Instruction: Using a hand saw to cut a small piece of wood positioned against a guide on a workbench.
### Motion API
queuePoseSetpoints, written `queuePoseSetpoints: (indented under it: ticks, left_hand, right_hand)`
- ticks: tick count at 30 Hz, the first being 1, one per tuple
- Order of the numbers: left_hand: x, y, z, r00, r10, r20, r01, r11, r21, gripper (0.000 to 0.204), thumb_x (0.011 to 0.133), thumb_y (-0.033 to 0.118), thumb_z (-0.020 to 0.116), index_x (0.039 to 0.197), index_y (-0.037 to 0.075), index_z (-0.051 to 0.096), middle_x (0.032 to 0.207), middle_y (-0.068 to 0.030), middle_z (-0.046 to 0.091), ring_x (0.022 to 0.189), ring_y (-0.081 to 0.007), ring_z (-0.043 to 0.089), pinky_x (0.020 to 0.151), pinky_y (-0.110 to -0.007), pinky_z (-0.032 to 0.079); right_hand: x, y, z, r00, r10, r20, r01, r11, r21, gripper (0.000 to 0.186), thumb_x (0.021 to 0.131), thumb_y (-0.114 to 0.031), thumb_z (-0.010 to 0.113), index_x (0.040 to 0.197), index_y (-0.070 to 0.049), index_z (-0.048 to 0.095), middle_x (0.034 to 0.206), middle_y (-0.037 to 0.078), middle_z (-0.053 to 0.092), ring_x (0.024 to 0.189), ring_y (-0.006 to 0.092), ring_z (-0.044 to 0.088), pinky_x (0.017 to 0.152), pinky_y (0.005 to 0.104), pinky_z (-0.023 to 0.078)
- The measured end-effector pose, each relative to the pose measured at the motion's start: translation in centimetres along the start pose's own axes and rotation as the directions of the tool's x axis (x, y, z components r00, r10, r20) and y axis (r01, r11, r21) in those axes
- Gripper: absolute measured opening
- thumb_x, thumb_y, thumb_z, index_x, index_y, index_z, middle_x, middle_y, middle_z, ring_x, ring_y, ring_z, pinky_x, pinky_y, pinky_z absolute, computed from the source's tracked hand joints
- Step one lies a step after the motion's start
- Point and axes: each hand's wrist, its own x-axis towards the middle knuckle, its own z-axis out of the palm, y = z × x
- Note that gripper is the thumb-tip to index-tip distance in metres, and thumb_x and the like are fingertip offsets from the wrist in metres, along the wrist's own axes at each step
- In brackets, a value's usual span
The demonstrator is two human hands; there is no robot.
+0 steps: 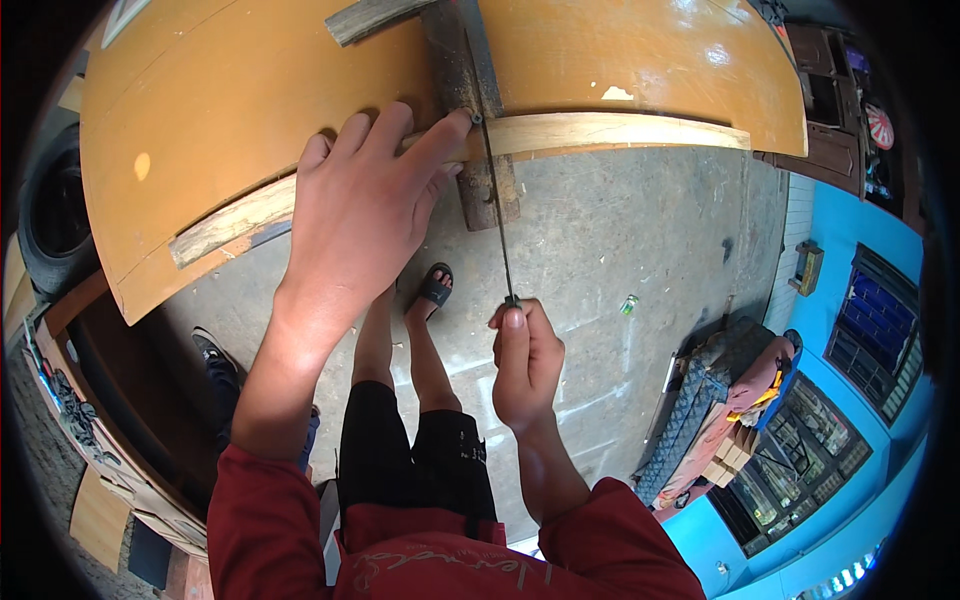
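A long pale wooden strip (620, 130) lies along the near edge of an orange-brown tabletop (250, 80). My left hand (365, 190) grips the strip near its middle, fingers over the top and thumb on the near side. In my right hand (527, 365) is the handle of a hand saw (497, 200), its thin dark blade seen edge-on and pointing away from me. The blade crosses the strip just right of my left fingertips; how deep it sits is hidden. Under the strip runs a dark wooden block (487, 195), projecting past the table's edge.
A short wood offcut (375, 17) lies at the far side. A tyre (60, 210) stands left, near a wooden cabinet (110, 370). Another person's shoe (212, 347) is on the floor at left. Folded cushions (715, 410) lean by the blue wall at right.
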Motion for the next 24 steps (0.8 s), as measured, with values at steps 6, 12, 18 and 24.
queuePoseSetpoints:
  ticks: [6, 12, 18, 24]
  left_hand:
    - [0.1, 0.1, -0.1, 1.0, 0.004, 0.007, -0.004, 0.999, 0.042, 0.039, 0.096, 0.02, 0.072, 0.135, 0.019, 0.067, 0.1, -0.0053, 0.061, 0.095, -0.0274, 0.062, 0.078, -0.041, 0.043]
    - [0.4, 0.0, -0.6, 1.0, 0.01, 0.002, -0.01, 1.0, 0.0, 0.037, 0.097, 0.021, 0.071, 0.133, 0.016, 0.068, 0.099, -0.0076, 0.063, 0.094, -0.0291, 0.064, 0.08, -0.042, 0.046]
    - [1.1, 0.2, -0.7, 0.998, 0.03, 0.057, -0.029, 0.999, -0.016, 0.034, 0.098, 0.023, 0.072, 0.131, 0.015, 0.069, 0.093, -0.0095, 0.063, 0.085, -0.0319, 0.065, 0.075, -0.042, 0.051]
    - [1.3, -0.4, -1.7, 0.995, 0.006, 0.095, 0.0, 0.998, -0.061, 0.034, 0.099, 0.028, 0.073, 0.131, 0.017, 0.071, 0.089, -0.0097, 0.061, 0.075, -0.0328, 0.066, 0.069, -0.042, 0.054]
  right_hand:
    - [4.8, -2.5, 1.8, 0.999, -0.033, -0.016, 0.033, 0.999, 0.011, 0.027, 0.114, -0.02, 0.054, 0.098, -0.001, 0.063, 0.063, 0.001, 0.06, 0.058, 0.005, 0.054, 0.051, 0.0297, 0.043]
    - [3.4, -1.3, 0.9, 0.995, -0.012, -0.097, 0.041, 0.953, 0.3, 0.027, 0.115, -0.02, 0.052, 0.1, -0.002, 0.064, 0.065, -0.007, 0.053, 0.06, -0.0016, 0.045, 0.054, 0.0208, 0.034]
    - [3.5, -0.4, 1.1, 0.999, 0.026, 0.02, -0.03, 0.978, 0.209, 0.021, 0.112, -0.017, 0.056, 0.107, 0.0, 0.067, 0.072, 0.008, 0.065, 0.066, 0.0107, 0.06, 0.062, 0.0304, 0.049]
    - [3.8, -0.8, 1.0, 0.998, 0.045, 0.051, -0.052, 0.988, 0.143, 0.021, 0.112, -0.018, 0.056, 0.105, -0.001, 0.065, 0.07, 0.013, 0.063, 0.058, 0.0213, 0.061, 0.058, 0.0349, 0.047]
